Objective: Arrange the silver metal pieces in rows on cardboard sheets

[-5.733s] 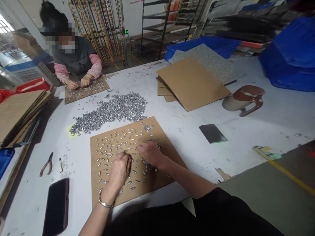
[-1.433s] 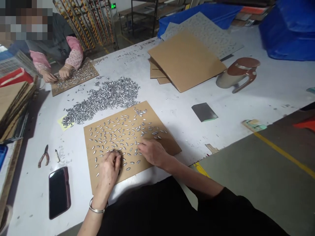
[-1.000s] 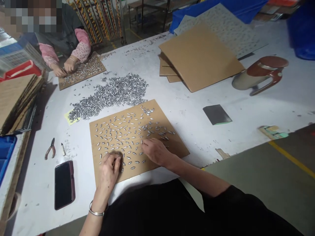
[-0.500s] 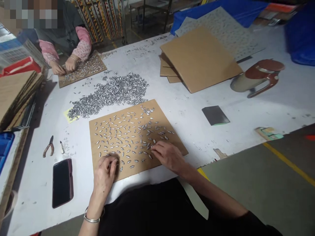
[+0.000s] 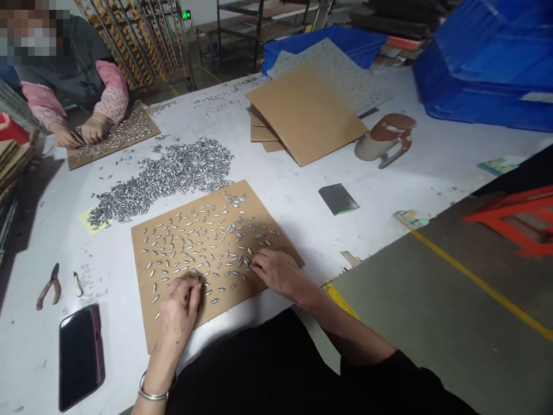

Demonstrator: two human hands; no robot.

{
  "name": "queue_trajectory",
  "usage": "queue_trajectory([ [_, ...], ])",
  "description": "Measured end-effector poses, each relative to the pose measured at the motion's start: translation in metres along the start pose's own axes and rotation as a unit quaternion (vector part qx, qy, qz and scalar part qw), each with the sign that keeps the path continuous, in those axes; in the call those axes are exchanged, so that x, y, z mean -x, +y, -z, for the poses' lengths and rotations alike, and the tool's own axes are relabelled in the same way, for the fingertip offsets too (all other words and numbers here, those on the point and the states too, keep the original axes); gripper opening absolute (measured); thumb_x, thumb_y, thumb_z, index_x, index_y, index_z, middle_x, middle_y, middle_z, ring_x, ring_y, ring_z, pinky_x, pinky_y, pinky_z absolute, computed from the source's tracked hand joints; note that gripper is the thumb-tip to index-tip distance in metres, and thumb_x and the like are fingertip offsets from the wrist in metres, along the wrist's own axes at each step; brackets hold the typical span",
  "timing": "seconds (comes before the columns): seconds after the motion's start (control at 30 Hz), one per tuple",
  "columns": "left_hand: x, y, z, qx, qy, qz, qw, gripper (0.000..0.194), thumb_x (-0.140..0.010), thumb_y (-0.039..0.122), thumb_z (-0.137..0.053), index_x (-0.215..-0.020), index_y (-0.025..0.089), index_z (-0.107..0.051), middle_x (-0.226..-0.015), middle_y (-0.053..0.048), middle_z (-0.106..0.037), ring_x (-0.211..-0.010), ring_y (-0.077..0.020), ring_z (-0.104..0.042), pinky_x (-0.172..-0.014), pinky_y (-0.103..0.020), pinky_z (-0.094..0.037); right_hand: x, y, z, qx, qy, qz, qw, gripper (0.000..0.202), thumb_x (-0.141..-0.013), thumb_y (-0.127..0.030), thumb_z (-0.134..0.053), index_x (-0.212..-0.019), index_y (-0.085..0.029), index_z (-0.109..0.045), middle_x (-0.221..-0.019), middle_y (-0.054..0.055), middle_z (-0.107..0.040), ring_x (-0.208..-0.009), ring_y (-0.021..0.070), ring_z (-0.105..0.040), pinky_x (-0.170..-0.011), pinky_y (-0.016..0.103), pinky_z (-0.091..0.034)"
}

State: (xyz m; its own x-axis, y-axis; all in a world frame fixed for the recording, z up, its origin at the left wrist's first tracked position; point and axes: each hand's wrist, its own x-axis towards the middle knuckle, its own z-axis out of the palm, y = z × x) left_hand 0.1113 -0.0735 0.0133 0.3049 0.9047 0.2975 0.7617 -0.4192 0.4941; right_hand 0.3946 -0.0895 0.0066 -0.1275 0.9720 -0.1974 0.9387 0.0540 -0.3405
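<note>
A brown board lies before me, covered with small silver spindle-shaped metal pieces in loose rows. Over its near left part is my left hand, thumb and index finger pressed together; whatever sits between them is hidden. My right hand rests at the board's right side, fingers closed together, their tips at a few metal pieces. I cannot make out whether one is gripped. Beyond the board spreads a big heap of the same pieces.
Pliers, a small pointed tool and a phone lie left. Stacked boards, a jug and a dark block stand right. Across the table, a co-worker's hands work over another board.
The view has swung to the right. My left hand has shifted slightly right over the board, uncovering pieces near its left edge. My right hand stays at about the same spot.
</note>
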Motion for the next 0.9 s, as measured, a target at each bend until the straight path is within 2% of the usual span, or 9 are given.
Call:
queue_trajectory([
  [0.13, 0.003, -0.001, 0.001, 0.002, 0.001, 0.002, 1.0, 0.023, -0.098, 0.036, -0.054, -0.088, 0.023, -0.07, -0.087, -0.005, -0.073, -0.08, -0.02, -0.072, -0.074, -0.032, -0.059, -0.002, 0.002, 0.001, 0.014, -0.028, 0.013, 0.999, 0.012, -0.098, -0.024, -0.057, -0.096, -0.019, -0.068, -0.102, 0.006, -0.069, -0.091, 0.0185, -0.067, -0.08, 0.028, -0.044],
  [0.27, 0.009, -0.006, 0.006, 0.012, -0.014, 0.021, 1.0, 0.023, -0.098, 0.036, -0.053, -0.093, 0.023, -0.072, -0.093, -0.006, -0.075, -0.086, -0.0206, -0.072, -0.079, -0.034, -0.059, 0.004, 0.0, 0.002, 0.019, -0.011, 0.02, 1.0, 0.012, -0.098, -0.019, -0.054, -0.095, -0.017, -0.066, -0.1, 0.007, -0.068, -0.09, 0.018, -0.066, -0.08, 0.028, -0.044],
  [0.37, 0.011, -0.007, 0.01, 0.017, -0.025, 0.052, 0.998, 0.024, -0.099, 0.037, -0.052, -0.096, 0.023, -0.072, -0.098, -0.006, -0.075, -0.089, -0.0209, -0.072, -0.08, -0.035, -0.059, 0.006, -0.015, 0.0, 0.009, 0.005, 0.05, 0.999, 0.014, -0.1, -0.019, -0.052, -0.094, -0.018, -0.065, -0.098, 0.007, -0.067, -0.089, 0.0168, -0.065, -0.079, 0.026, -0.044],
  [0.53, 0.009, -0.002, 0.011, 0.022, -0.026, 0.06, 0.998, 0.024, -0.099, 0.037, -0.052, -0.094, 0.023, -0.071, -0.094, -0.006, -0.073, -0.085, -0.0192, -0.071, -0.078, -0.033, -0.058, -0.007, -0.056, -0.007, 0.029, -0.038, 0.169, 0.984, 0.015, -0.101, -0.02, -0.05, -0.096, -0.017, -0.064, -0.098, 0.008, -0.068, -0.09, 0.0183, -0.064, -0.078, 0.027, -0.044],
  [0.67, 0.011, 0.001, 0.009, 0.015, -0.018, 0.051, 0.998, 0.022, -0.099, 0.035, -0.053, -0.093, 0.023, -0.07, -0.093, -0.005, -0.073, -0.086, -0.0193, -0.07, -0.078, -0.033, -0.058, -0.021, -0.078, -0.01, 0.062, -0.065, 0.18, 0.98, 0.02, -0.099, -0.017, -0.047, -0.101, -0.016, -0.067, -0.1, 0.011, -0.069, -0.092, 0.0209, -0.064, -0.077, 0.029, -0.045],
  [0.8, 0.016, -0.003, 0.008, 0.013, -0.025, 0.048, 0.998, 0.021, -0.1, 0.033, -0.052, -0.094, 0.023, -0.069, -0.094, -0.006, -0.073, -0.088, -0.0196, -0.071, -0.081, -0.033, -0.058, -0.03, -0.084, -0.009, 0.08, -0.091, 0.192, 0.974, 0.024, -0.095, -0.011, -0.047, -0.103, -0.014, -0.069, -0.098, 0.013, -0.07, -0.09, 0.0229, -0.066, -0.075, 0.031, -0.046],
  [0.9, 0.017, -0.006, 0.006, 0.01, -0.027, 0.05, 0.998, 0.021, -0.1, 0.033, -0.052, -0.092, 0.022, -0.069, -0.094, -0.006, -0.073, -0.086, -0.0196, -0.071, -0.081, -0.034, -0.058, -0.033, -0.085, -0.011, 0.084, -0.087, 0.188, 0.975, 0.024, -0.093, -0.009, -0.048, -0.102, -0.015, -0.07, -0.099, 0.013, -0.07, -0.09, 0.023, -0.066, -0.074, 0.031, -0.046],
])
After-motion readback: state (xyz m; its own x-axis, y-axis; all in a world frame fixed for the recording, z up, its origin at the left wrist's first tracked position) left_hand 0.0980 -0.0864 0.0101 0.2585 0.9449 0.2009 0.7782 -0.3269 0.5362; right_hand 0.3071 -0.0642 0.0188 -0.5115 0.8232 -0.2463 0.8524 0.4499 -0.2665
